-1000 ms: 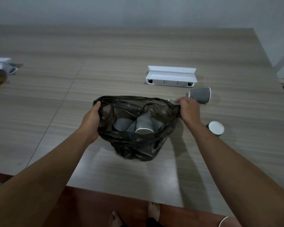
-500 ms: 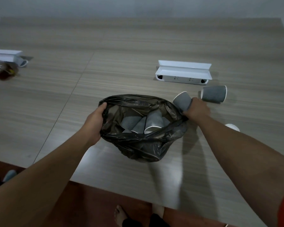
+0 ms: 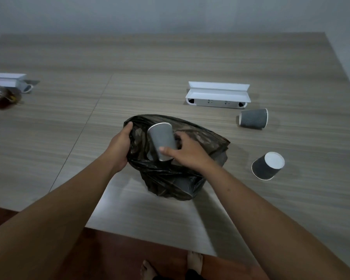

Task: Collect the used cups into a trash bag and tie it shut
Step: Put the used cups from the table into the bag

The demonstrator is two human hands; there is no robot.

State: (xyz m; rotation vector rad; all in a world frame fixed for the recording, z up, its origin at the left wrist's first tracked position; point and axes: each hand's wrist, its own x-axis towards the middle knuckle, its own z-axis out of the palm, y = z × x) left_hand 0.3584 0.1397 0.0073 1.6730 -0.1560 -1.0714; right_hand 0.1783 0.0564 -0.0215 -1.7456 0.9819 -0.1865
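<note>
A black trash bag (image 3: 170,178) sits on the wooden table (image 3: 170,57) in front of me. My left hand (image 3: 119,148) grips the bag's left rim. My right hand (image 3: 188,150) holds a grey paper cup (image 3: 162,138) over the bag's mouth, its rim pointing away from me. The cups inside the bag are mostly hidden behind this cup and my hand. Two more grey cups lie on their sides to the right: a ribbed one (image 3: 253,118) near the white box and a darker one (image 3: 268,165) closer to me.
A white power-socket box (image 3: 217,94) with its lid up stands behind the bag to the right. A second white box (image 3: 7,81) and a dark crumpled bag (image 3: 2,97) lie at the far left. The table's front edge runs just below the bag; bare feet show beneath.
My right hand picked the grey cup up from beside the bag's right edge and carried it left, over the bag's mouth. My left hand kept hold of the rim.
</note>
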